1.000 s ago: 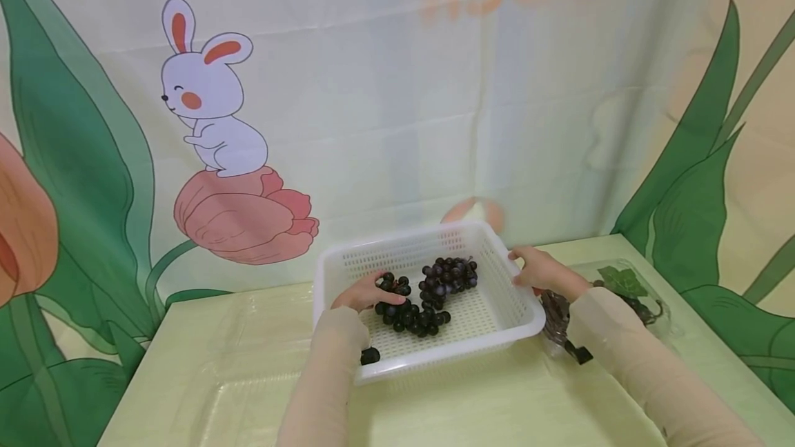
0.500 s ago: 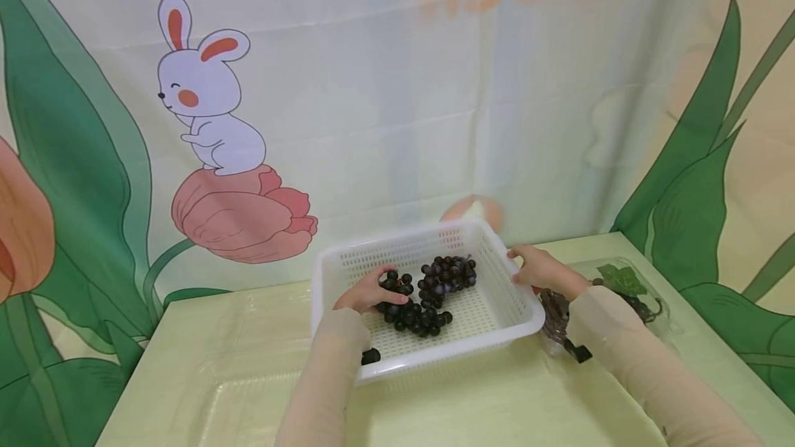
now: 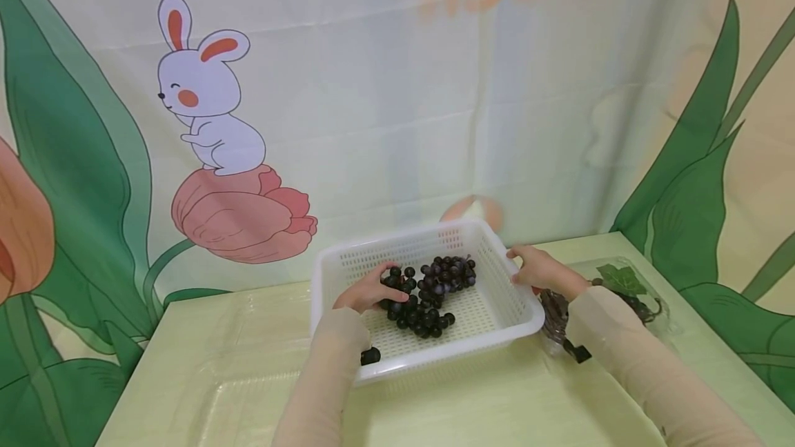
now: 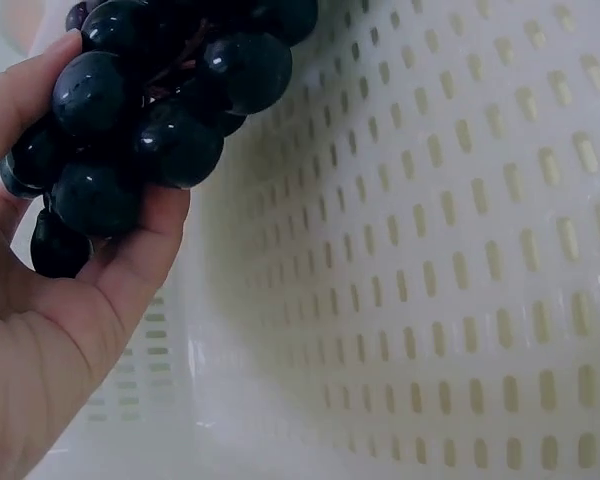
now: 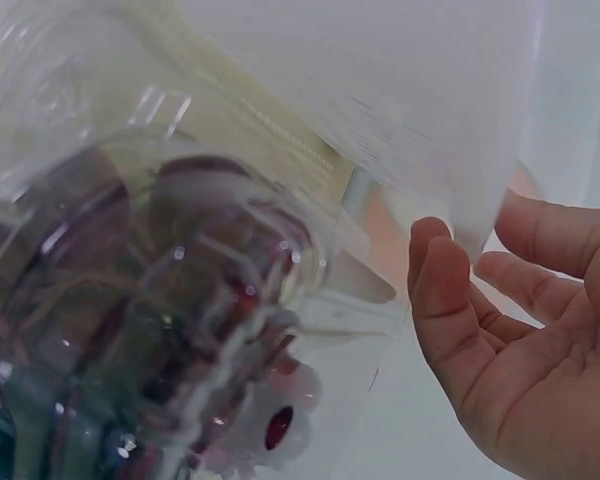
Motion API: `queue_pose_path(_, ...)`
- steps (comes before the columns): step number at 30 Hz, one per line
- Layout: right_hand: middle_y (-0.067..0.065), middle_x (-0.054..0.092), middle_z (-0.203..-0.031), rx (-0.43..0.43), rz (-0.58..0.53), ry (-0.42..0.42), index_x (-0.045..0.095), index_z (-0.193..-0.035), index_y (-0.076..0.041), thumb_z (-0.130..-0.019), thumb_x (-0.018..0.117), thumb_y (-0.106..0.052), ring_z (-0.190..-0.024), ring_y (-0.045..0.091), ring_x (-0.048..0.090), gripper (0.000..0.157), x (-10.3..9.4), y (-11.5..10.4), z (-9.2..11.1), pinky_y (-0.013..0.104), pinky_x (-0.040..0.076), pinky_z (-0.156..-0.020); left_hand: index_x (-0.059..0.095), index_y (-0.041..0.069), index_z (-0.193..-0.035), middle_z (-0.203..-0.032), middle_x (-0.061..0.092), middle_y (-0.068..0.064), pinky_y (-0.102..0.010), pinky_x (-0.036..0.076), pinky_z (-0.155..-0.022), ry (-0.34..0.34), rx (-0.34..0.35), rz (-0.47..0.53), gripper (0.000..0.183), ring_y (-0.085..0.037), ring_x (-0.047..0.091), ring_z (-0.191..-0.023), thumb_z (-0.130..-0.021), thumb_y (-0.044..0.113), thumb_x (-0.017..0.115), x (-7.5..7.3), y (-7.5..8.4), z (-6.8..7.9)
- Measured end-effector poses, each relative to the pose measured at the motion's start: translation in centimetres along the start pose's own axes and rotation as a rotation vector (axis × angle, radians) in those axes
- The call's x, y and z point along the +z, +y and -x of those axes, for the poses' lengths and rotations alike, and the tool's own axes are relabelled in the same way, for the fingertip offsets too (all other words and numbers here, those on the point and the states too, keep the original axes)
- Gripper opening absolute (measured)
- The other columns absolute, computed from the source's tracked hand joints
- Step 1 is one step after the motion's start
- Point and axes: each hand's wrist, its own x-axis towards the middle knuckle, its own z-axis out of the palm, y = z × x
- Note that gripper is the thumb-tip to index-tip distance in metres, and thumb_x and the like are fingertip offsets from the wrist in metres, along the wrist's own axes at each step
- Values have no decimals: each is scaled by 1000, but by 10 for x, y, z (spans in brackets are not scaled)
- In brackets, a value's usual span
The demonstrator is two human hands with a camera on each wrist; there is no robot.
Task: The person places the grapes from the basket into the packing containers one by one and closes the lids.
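Note:
A white perforated plastic basket (image 3: pixel 435 356) sits on the table with two bunches of dark grapes inside. My left hand (image 3: pixel 365 291) reaches in and holds the nearer bunch of grapes (image 3: pixel 425 321); up close in the left wrist view, thumb and fingers curl around the berries (image 4: pixel 175 140). Just right of it, the other bunch (image 3: pixel 448 276) lies on the basket floor. My right hand (image 3: pixel 540 270) grips the basket's right rim. Seen from the right wrist, its thumb and fingers (image 5: pixel 448 285) pinch the basket edge (image 5: pixel 470 225) from both sides.
To the right, a clear plastic pack (image 3: pixel 555 319) of dark fruit lies under my right forearm. Behind it is a clear container (image 3: pixel 661 316) with a green leaf (image 3: pixel 623 280). A transparent tray (image 3: pixel 248 392) rests at the left. A printed backdrop (image 3: pixel 385 123) rises behind the table.
The grape bunch in my left hand has shifted slightly to the right within the basket, and my left fingers have moved a little with it. My right hand stays on the rim.

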Motion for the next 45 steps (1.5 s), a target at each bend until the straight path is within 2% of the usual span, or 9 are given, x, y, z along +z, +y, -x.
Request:
queue_pose_path(4, 26, 53, -114, 6, -1, -3, 33, -132, 6, -86, 55, -3, -84, 26, 61, 52, 0, 0, 0, 29, 50, -52, 35, 21, -132, -146, 19, -14, -48, 46, -85, 3, 11, -3, 67, -32, 45, -117, -75, 8, 69, 0, 5, 1)
queue_pose_path(11, 26, 53, -114, 11, -4, -16, 33, -131, 5, -86, 55, -4, -83, 26, 61, 51, -1, -1, 0, 29, 51, -53, 36, 22, -133, -148, 12, -14, -35, 47, -71, -6, 25, 9, 64, -25, 51, -99, -77, 3, 62, -3, 10, 4)
queue_pose_path(15, 26, 53, -114, 10, -2, -16, 33, -131, 5, -85, 55, -3, -82, 25, 61, 51, -1, -1, 0, 28, 50, -52, 35, 23, -134, -148, 10, -14, -38, 46, -72, -2, 37, 12, 64, -25, 49, -100, -78, 5, 60, -5, 12, 5)
queue_pose_path(22, 26, 53, -113, 2, -3, -4, 33, -132, 5, -85, 54, -3, -81, 25, 61, 52, 0, 0, -1, 29, 50, -51, 32, 23, -136, -148, 13, -14, -47, 44, -83, 17, 61, 11, 65, -28, 49, -107, -79, 11, 62, -7, 20, 5)
queue_pose_path(30, 27, 53, -113, 10, -3, 1, 32, -132, 5, -85, 54, -2, -80, 24, 61, 52, 0, 1, -2, 29, 50, -51, 34, 23, -135, -143, 24, -12, -42, 46, -80, 33, 96, 1, 64, -23, 53, -95, -79, 11, 61, -6, 31, 9)
queue_pose_path(33, 27, 52, -114, 15, -8, 3, 32, -132, 5, -86, 54, -2, -80, 25, 61, 52, 0, 0, -1, 29, 49, -50, 33, 24, -136, -145, 22, -10, -40, 46, -79, 29, 108, -10, 65, -23, 53, -95, -79, 11, 61, -7, 36, 11)
queue_pose_path(37, 27, 52, -114, 13, -11, 4, 32, -132, 5, -86, 54, -3, -81, 25, 61, 52, 1, -1, 1, 28, 49, -50, 33, 24, -136, -148, 13, -10, -39, 45, -79, 14, 123, -24, 64, -25, 49, -104, -79, 12, 60, -9, 43, 13)
queue_pose_path(40, 27, 52, -115, 8, -8, 4, 32, -132, 6, -86, 54, -3, -82, 26, 61, 52, 1, -2, 1, 29, 49, -50, 34, 26, -135, -148, 13, -12, -42, 45, -81, 13, 134, -19, 63, -28, 47, -110, -79, 11, 60, -10, 49, 15)
queue_pose_path(45, 28, 51, -116, 7, -3, 5, 32, -132, 6, -86, 54, -3, -82, 26, 61, 52, 1, -2, 1, 30, 49, -51, 35, 28, -134, -146, 17, -12, -43, 46, -82, 11, 162, -8, 63, -25, 50, -103, -79, 11, 60, -12, 56, 17)
